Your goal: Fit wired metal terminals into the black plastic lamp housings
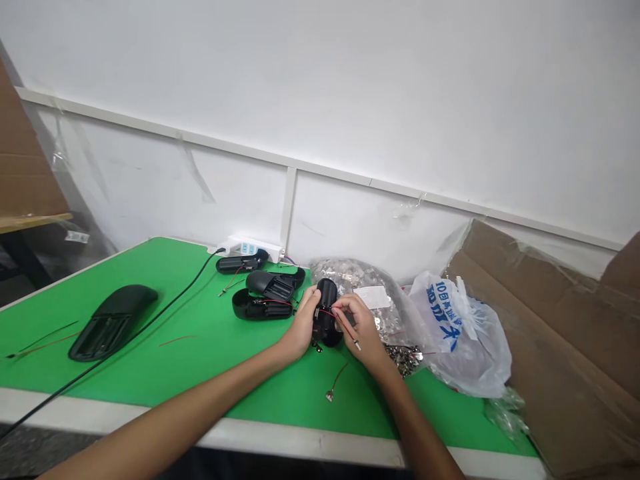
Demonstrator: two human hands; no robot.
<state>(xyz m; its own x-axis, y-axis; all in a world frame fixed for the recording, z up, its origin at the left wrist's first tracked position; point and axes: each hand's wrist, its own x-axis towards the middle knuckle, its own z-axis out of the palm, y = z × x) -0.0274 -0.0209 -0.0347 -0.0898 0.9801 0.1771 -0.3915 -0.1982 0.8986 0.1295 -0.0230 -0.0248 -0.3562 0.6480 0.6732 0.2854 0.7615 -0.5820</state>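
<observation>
My left hand (302, 323) is closed round the side of a black plastic battery housing (327, 293), held upright over the green table. My right hand (361, 325) is closed in a pinch on a thin red wire (325, 311) that crosses the front of the housing. A slim piece with a pale tip (356, 344) sticks out below the right fingers; its kind is unclear. Small metal bits hang under the housing by my left hand. On the table just below lies a metal contact piece (329, 395) with a short red wire.
Several black housings (274, 285) lie behind to the left, another (113, 323) farther left beside a black cable (165, 293). A power strip (255, 247) stands at the wall. Clear bag of metal parts (345, 270), white plastic bag (470, 353) and cardboard (545, 347) crowd the right.
</observation>
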